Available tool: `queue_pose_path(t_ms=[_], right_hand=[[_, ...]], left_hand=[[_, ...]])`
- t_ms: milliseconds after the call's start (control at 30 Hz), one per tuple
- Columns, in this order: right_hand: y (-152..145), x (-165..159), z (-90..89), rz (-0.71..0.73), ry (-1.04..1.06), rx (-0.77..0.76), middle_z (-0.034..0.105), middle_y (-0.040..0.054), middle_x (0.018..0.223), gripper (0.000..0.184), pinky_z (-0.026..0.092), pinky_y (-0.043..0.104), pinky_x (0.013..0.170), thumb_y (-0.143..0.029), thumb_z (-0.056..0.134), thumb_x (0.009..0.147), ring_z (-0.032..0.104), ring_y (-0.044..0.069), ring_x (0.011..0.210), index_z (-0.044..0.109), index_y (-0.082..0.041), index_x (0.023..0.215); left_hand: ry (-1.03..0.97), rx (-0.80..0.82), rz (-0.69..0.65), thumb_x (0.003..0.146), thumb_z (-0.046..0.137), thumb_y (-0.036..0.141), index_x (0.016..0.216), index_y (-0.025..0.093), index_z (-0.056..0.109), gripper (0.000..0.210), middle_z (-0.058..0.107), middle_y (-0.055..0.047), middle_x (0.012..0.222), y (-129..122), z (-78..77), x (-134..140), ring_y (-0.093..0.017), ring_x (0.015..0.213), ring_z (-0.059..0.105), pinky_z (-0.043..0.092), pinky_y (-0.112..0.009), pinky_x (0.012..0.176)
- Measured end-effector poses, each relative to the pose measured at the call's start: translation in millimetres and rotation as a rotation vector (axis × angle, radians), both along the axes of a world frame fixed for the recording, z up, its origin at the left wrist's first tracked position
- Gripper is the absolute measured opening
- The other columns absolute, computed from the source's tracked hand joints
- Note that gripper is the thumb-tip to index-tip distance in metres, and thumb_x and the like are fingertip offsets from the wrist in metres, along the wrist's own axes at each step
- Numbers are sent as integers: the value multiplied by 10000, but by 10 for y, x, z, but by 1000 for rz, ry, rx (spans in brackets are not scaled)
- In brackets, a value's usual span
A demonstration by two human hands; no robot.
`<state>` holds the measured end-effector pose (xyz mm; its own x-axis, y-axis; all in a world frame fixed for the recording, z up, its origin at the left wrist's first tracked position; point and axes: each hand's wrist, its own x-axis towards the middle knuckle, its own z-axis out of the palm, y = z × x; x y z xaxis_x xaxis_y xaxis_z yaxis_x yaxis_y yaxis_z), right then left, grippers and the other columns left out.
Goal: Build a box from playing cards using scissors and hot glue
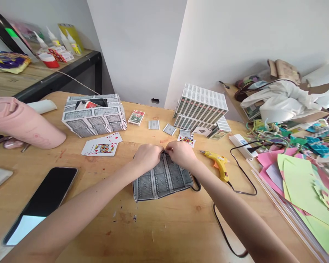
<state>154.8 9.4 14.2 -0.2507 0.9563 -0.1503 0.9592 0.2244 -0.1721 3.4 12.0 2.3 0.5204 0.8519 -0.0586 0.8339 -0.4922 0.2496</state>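
Note:
A box made of grey-backed playing cards (161, 180) rests on the table in front of me. At its far upper edge my left hand (150, 156) and my right hand (181, 154) are close together, fingers pinched on the edge. A small dark bit shows between the fingertips; what it is I cannot make out. To the right of my right hand lies a yellow hot glue gun (220, 166), its nozzle pointing left. Loose playing cards (185, 138) lie just beyond my hands.
A second card box (94, 118) with an opening on top stands at the back left, near fanned cards (102, 146). Card packs (201, 104) are stacked at the back. A phone (41, 204), pink bottle (24, 124), power strip (242, 144) and black cord (220, 226) surround the work area.

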Motion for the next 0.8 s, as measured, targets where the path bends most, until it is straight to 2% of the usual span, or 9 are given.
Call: queue_pose_path(t_ms=[67, 200, 300, 367, 467, 567, 667, 800], right_hand=[[-2, 53, 17, -2, 26, -13, 729, 49, 941, 253, 447, 263, 777, -124, 517, 774, 655, 192, 902, 699, -208, 928], [-39, 164, 96, -43, 62, 29, 704, 92, 1042, 333, 446, 281, 829, -83, 513, 771, 640, 202, 946, 672, -163, 1052], [-129, 265, 156, -193, 218, 139, 718, 82, 966, 302, 462, 293, 788, -191, 533, 810, 654, 195, 814, 669, -168, 1079], [-224, 338, 171, -321, 358, 221, 728, 60, 860, 255, 468, 289, 736, -261, 521, 825, 650, 184, 719, 701, -184, 988], [-389, 447, 155, -450, 509, 318, 726, 51, 796, 282, 473, 293, 701, -289, 459, 840, 655, 184, 690, 711, -196, 925], [-538, 548, 121, -537, 599, 318, 709, 46, 712, 305, 488, 301, 659, -343, 454, 840, 658, 190, 657, 707, -197, 927], [-637, 643, 65, -601, 675, 293, 709, 52, 726, 311, 510, 305, 619, -406, 490, 821, 668, 196, 654, 708, -194, 886], [-696, 749, -102, -721, 790, 335, 733, 87, 876, 329, 553, 341, 694, -456, 563, 789, 693, 204, 717, 699, -179, 902]], left_hand=[[-13, -4, 4, 888, 383, 204, 945, 187, 704, 326, 731, -122, 903, -1, -3, -6, -266, 828, 677, 462, -348, 687], [-51, -51, 47, 898, 397, 227, 972, 202, 705, 317, 731, -105, 918, 4, 19, -25, -244, 851, 673, 470, -343, 741], [-76, -73, 56, 864, 474, 246, 1044, 195, 685, 282, 726, -103, 966, 22, 66, -26, -262, 892, 667, 474, -352, 748], [-85, -69, 35, 840, 529, 296, 1087, 188, 664, 302, 719, -106, 1000, 37, 105, -2, -273, 903, 664, 475, -355, 740], [-30, -44, -30, 869, 475, 320, 940, 174, 702, 279, 723, -108, 921, 70, 152, 67, -255, 842, 667, 468, -338, 708], [43, 10, -42, 874, 399, 244, 787, 157, 710, 334, 719, -124, 847, 122, 171, 105, -253, 815, 664, 455, -339, 691], [57, 34, 1, 837, 413, 226, 740, 161, 709, 318, 718, -131, 807, 168, 168, 41, -269, 781, 662, 442, -350, 661], [79, 27, 130, 809, 451, 260, 685, 198, 697, 282, 714, -85, 712, 121, 147, -166, -244, 686, 653, 402, -315, 592]])
